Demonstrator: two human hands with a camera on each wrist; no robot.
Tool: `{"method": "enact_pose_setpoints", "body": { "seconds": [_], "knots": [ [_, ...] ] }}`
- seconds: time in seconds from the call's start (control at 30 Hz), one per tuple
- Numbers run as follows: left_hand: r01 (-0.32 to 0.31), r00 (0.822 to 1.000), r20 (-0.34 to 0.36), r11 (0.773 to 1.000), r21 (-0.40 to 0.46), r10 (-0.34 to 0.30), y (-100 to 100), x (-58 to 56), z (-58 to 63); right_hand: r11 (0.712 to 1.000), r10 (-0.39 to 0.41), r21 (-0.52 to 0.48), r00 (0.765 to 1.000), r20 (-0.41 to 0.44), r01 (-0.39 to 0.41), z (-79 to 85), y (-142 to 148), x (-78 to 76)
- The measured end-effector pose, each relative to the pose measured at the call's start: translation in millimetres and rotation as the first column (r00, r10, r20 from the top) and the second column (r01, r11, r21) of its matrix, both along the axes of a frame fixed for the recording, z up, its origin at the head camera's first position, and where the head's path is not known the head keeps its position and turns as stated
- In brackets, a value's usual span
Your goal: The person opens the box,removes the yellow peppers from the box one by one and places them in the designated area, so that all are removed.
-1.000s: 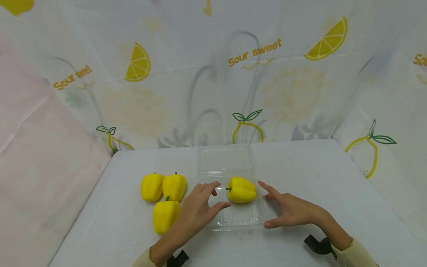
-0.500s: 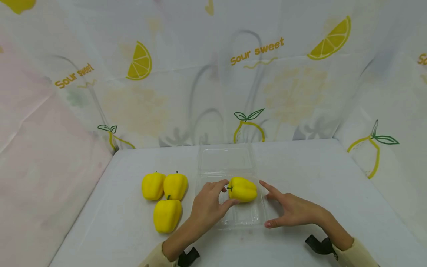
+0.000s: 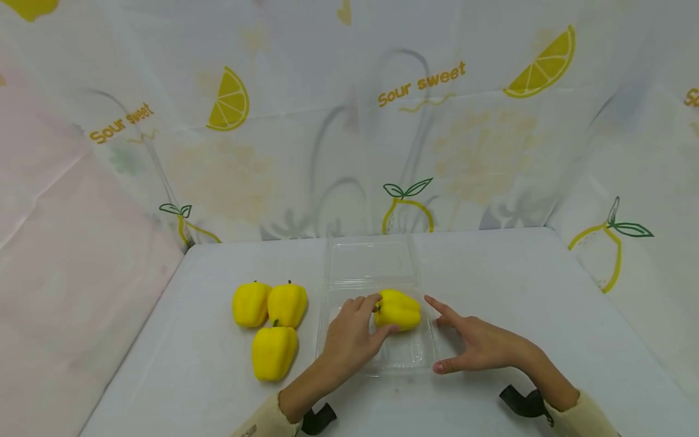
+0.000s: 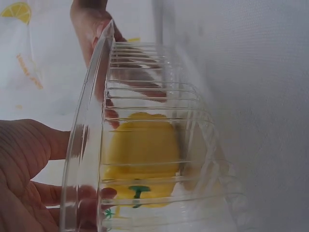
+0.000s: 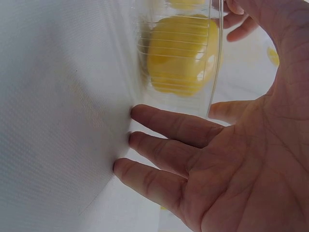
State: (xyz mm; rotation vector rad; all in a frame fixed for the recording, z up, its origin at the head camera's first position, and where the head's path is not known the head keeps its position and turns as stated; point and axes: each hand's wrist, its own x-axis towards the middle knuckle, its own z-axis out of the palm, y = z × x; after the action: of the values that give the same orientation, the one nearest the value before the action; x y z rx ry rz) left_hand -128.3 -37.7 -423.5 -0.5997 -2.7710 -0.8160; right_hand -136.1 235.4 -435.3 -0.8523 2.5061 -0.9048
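A yellow bell pepper [image 3: 400, 311] lies on its side in a clear plastic clamshell box [image 3: 401, 358], its green stem toward my left hand [image 3: 352, 334]. That hand reaches over the box, thumb and forefinger spread around the pepper's stem end; firm contact cannot be made out. In the left wrist view the pepper [image 4: 142, 157] shows through the ribbed box wall. My right hand [image 3: 472, 343] is beside the box's right edge, fingers extended and holding nothing. In the right wrist view its fingertips [image 5: 140, 111] rest on the white tabletop near the box wall.
The clamshell's lid [image 3: 371, 261] lies folded back toward the rear curtain [image 3: 327, 152]. To the left stand three more yellow peppers: a front one [image 3: 275, 354], a back-left one [image 3: 250, 304] and a back-right one [image 3: 287, 304]. White cloth covers the table [image 3: 180, 364].
My left hand has moved right over the box, from short of the pepper to around its stem end. The right hand and the three peppers at left stay essentially put.
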Motion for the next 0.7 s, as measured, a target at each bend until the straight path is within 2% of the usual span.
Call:
{"method": "enact_pose_setpoints", "body": {
  "seconds": [0.33, 0.7],
  "knots": [
    [-0.015, 0.998, 0.064, 1.0, -0.013, 0.016, 8.0, -2.2, 0.8, 1.0, -0.003, 0.018, 1.0, -0.024, 0.003, -0.7, 0.9, 0.0],
    [-0.021, 0.997, 0.067, 0.998, -0.064, 0.025, 16.3, -6.0, -1.6, 1.0, -0.001, 0.007, 1.0, -0.019, 0.001, 0.3, 0.5, 1.2]
  ]
}}
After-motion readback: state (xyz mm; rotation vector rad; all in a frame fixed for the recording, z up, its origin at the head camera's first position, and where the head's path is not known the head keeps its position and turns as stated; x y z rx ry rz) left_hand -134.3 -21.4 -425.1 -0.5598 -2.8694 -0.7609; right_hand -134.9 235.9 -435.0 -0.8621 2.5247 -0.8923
